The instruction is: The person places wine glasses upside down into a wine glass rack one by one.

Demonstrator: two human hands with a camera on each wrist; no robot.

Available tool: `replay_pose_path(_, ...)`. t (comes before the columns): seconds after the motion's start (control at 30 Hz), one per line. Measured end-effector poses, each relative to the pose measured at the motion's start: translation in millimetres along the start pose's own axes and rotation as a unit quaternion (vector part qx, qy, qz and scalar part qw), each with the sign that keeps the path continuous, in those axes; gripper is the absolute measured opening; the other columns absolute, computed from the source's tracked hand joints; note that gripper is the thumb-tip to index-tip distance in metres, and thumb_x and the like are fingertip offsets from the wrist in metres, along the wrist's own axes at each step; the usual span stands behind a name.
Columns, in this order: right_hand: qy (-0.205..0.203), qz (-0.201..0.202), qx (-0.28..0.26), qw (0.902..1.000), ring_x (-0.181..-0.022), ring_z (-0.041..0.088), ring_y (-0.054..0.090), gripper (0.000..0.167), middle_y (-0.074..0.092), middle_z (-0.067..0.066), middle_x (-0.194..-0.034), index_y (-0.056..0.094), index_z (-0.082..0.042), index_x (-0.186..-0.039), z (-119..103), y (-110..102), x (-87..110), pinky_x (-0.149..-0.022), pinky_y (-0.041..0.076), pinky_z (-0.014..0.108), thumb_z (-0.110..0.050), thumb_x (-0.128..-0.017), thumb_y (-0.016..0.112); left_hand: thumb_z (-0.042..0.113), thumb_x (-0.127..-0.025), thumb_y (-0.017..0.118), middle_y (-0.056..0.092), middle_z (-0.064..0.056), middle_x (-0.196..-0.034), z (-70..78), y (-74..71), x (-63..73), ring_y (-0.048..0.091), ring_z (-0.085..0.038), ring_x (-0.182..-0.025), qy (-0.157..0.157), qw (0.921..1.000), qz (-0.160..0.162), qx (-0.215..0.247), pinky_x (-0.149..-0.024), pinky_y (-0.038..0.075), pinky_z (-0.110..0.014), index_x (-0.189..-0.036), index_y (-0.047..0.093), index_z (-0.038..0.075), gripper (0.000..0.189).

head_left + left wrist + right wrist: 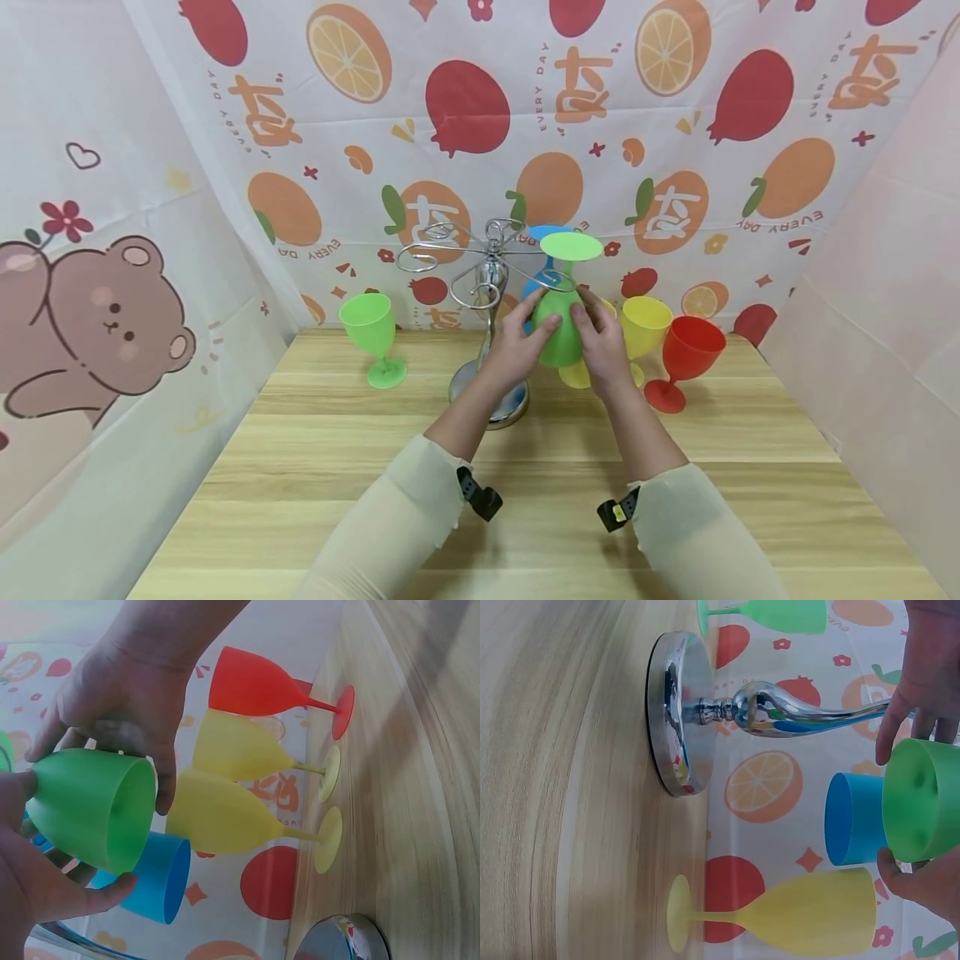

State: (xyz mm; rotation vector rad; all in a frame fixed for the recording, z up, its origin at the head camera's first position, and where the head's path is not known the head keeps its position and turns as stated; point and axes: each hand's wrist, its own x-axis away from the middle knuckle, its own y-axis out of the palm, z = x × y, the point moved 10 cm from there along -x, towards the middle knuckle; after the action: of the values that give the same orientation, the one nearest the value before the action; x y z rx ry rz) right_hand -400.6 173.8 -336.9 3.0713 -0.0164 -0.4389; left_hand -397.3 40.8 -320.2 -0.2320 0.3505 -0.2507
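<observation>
A green plastic goblet (558, 337) is upside down between my two hands, its round foot uppermost and its stem by a right-hand loop of the chrome wire rack (492, 275). My left hand (517, 343) grips the bowl from the left, thumb on the near side. From the right, my right hand (604, 343) holds the same bowl, its thumb also in front. The left wrist view shows the goblet's open rim facing the table. Just behind it, a blue goblet (161, 877) hangs inverted, partly hidden. Whether the green stem sits fully inside the loop, I cannot tell.
Two yellow goblets (225, 814) and a red goblet (692, 350) stand upright on the right. Another green goblet (369, 325) stands upright left of the rack. The rack's round chrome base (512, 410) rests on the wooden table (337, 467). Printed cloth (465, 108) surrounds the table.
</observation>
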Motion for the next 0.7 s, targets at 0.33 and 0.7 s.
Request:
replay_pose_path(0.33,-0.012,-0.007,0.029,0.9995,-0.118,0.024,0.051,0.057,0.048,0.012,-0.141,0.04,-0.013,-0.151,0,4,-3.3,-0.087,0.052,0.02,-0.039,-0.101,0.052,0.046,-0.099,0.053,0.047,-0.012,-0.15,-5.3,-6.0,1.1,0.049,-0.026,-0.134,-0.015,0.9995,0.02,-0.02,-0.104,0.048,-0.042,-0.153,0.035,0.022,0.062)
replay_pose_path(0.7,-0.019,-0.008,0.072,0.9972,-0.121,0.028,0.053,0.049,0.052,0.012,-0.139,0.049,-0.018,-0.145,-1,10,-10.1,-0.095,0.051,0.04,-0.038,-0.101,0.054,0.033,-0.1,0.057,0.042,-0.014,-0.153,-9.0,-11.5,0.9,0.044,-0.028,-0.138,-0.013,0.9984,0.032,0.045,-0.107,0.044,-0.04,-0.153,0.034,0.011,0.061)
